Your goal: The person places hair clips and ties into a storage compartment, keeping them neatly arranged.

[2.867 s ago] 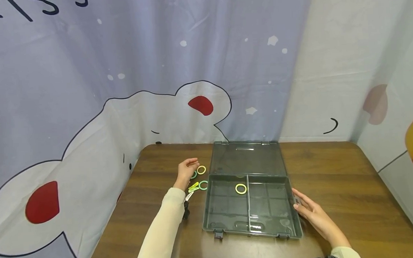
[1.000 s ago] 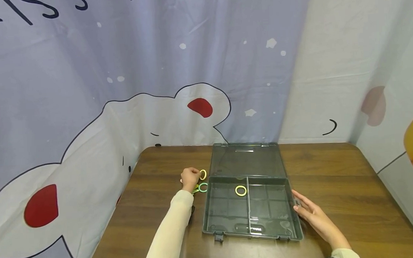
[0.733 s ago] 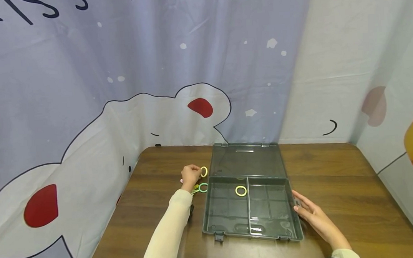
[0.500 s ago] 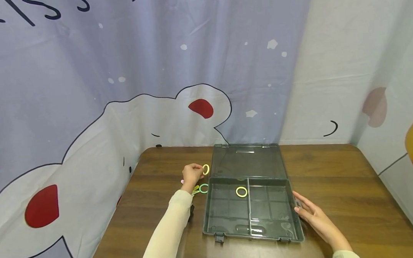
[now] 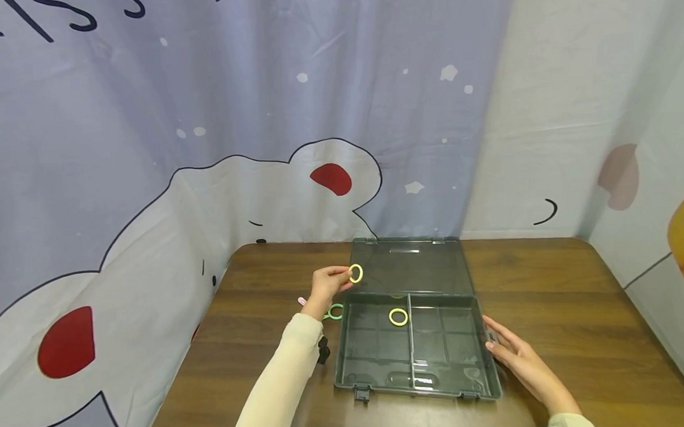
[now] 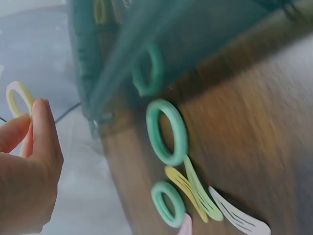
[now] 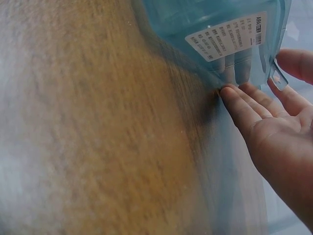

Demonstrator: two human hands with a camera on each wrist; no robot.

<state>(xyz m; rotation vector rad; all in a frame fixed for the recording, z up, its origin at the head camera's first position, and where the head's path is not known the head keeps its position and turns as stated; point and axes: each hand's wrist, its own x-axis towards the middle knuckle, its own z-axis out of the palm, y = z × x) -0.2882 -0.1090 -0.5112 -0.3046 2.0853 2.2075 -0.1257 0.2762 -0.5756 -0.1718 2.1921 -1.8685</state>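
Note:
My left hand [image 5: 326, 284] pinches a pale yellow hair tie [image 5: 361, 274] between thumb and fingertips, raised over the left edge of the open lid. In the left wrist view it holds the tie [image 6: 10, 100] upright. My right hand [image 5: 523, 358] touches the right side of the dark clear plastic box [image 5: 377, 355], fingers straight along the wall, thumb at the rim by a small tab [image 7: 279, 78]. Another yellow hair tie [image 5: 391, 318] lies in the box's left compartment, near the white divider [image 5: 412, 344].
Left of the box lie two green hair ties, a larger one [image 6: 152, 131] and a smaller one [image 6: 157, 199]. Beside them are yellow [image 6: 186, 190], green [image 6: 203, 196], white [image 6: 239, 215] and pink [image 6: 186, 226] hair clips. The lid [image 5: 410, 268] lies back toward the curtain [image 5: 417, 108].
My left hand has closed on the yellow hair tie lying left of the lid, lifted it and carried it right, over the lid's edge. The right hand stays at the box.

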